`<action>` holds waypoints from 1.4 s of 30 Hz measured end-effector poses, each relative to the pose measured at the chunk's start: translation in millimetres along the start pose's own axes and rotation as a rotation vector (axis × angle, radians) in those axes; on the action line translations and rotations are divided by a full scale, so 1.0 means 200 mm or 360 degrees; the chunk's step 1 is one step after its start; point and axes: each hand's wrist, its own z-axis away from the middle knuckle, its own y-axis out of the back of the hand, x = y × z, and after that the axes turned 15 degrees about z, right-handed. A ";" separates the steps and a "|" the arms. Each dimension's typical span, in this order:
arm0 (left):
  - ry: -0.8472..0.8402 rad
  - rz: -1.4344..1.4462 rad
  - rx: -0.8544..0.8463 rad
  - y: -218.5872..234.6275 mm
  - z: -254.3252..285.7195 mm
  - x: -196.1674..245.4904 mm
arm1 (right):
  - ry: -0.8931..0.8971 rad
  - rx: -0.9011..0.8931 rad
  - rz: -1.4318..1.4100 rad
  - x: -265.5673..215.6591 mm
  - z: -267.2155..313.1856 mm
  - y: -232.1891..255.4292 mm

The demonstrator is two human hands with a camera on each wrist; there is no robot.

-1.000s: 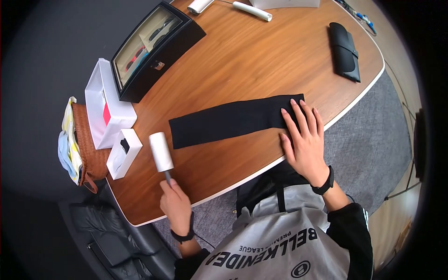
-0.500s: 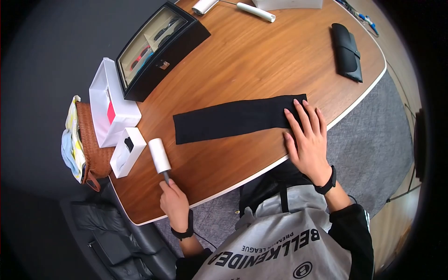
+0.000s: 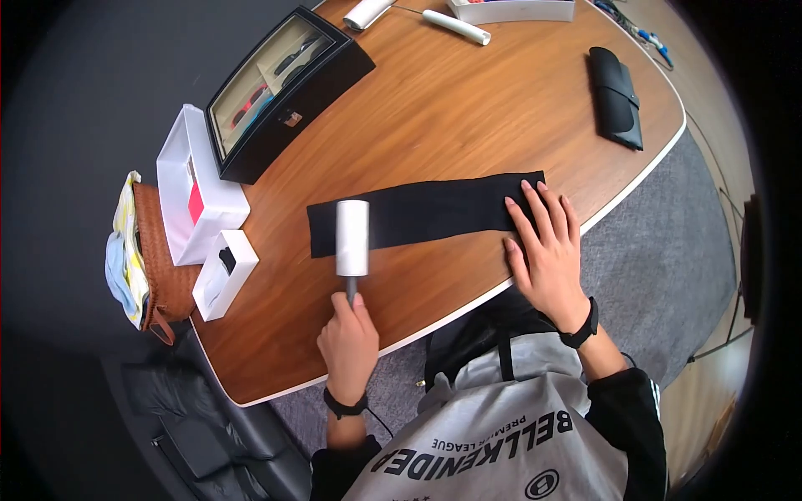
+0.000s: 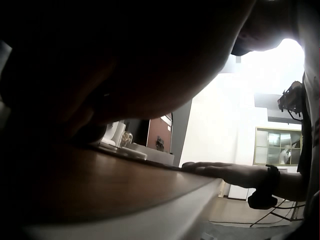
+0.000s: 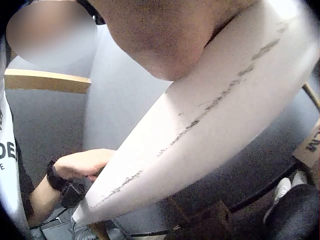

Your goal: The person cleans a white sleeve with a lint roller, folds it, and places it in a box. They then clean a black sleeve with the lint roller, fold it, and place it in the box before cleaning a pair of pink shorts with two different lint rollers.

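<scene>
A long black strip of cloth, like an arm sleeve (image 3: 443, 209), lies flat across the table. My left hand (image 3: 348, 346) grips the grey handle of a lint roller (image 3: 352, 238), whose white paper roll overlaps the cloth near its left end. Fingers spread, my right hand (image 3: 550, 259) rests on the right end of the cloth by the table edge. The left wrist view shows that same right hand (image 4: 230, 173) lying flat at the tabletop. In the right wrist view, the left hand (image 5: 87, 162) is partly hidden behind the table's pale edge.
A black watch case (image 3: 288, 96) with a glass lid stands at the back left of the wooden table (image 3: 468, 100). Beside it are two white boxes (image 3: 225, 200) and a brown woven basket (image 3: 163, 242). A black pouch (image 3: 616, 98) lies far right; another lint roller (image 3: 455, 27) lies at the back.
My left hand has carried the lint roller rightward and up, from beside the cloth to over its left end. The right hand and the cloth have stayed in place.
</scene>
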 end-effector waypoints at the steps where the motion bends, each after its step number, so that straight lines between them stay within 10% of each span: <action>1: -0.0007 -0.0002 -0.0008 0.01 -0.02 -0.04 | 0.0009 -0.0006 -0.0005 0.00 0.00 0.00; 11: 0.0358 -0.0086 0.0238 0.14 -0.07 -0.34 | -0.0016 -0.0016 -0.0003 -0.01 0.00 0.00; 23: -0.0106 0.0116 -0.0123 -0.03 -0.03 0.11 | -0.0033 0.0005 0.0020 0.00 0.00 0.00; 35: 0.0275 -0.0154 0.0184 0.13 -0.06 -0.25 | -0.0023 0.0000 -0.0035 -0.01 0.00 -0.01; 42: 0.0056 0.0022 0.0088 0.08 -0.03 0.02 | -0.0013 0.0015 -0.0034 -0.01 0.00 0.00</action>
